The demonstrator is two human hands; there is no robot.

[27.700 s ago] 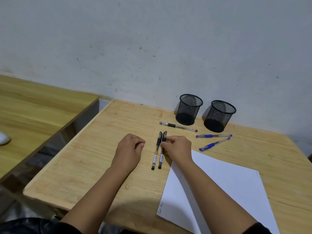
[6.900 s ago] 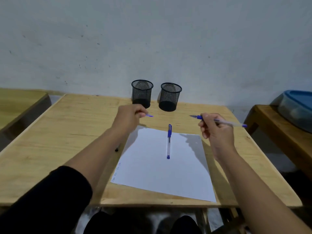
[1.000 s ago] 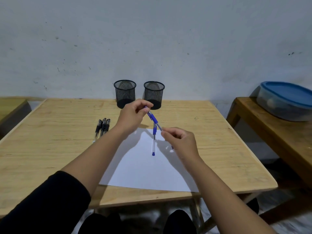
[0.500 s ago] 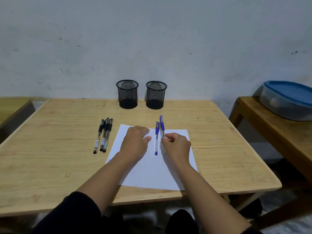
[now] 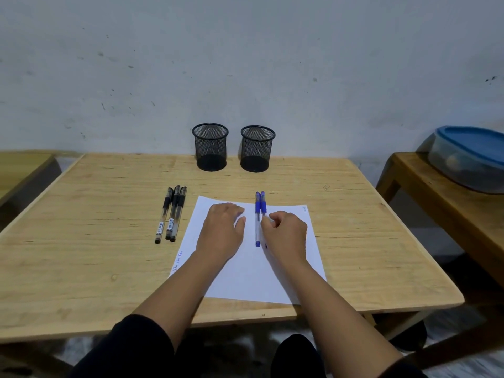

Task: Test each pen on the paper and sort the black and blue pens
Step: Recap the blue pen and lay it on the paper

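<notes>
Three black-capped clear gel pens point(image 5: 171, 214) lie grouped on the wooden bench point(image 5: 90, 241), left of the white paper sheet point(image 5: 245, 279), apparently sorted. Left hand point(image 5: 222, 233) rests on the sheet, fingers relaxed. Two blue-capped pens point(image 5: 258, 214) lie parallel; right hand point(image 5: 285, 236) pinches one, seemingly aligning the pair. Two black mesh cups point(image 5: 210, 145) stand behind.
</notes>
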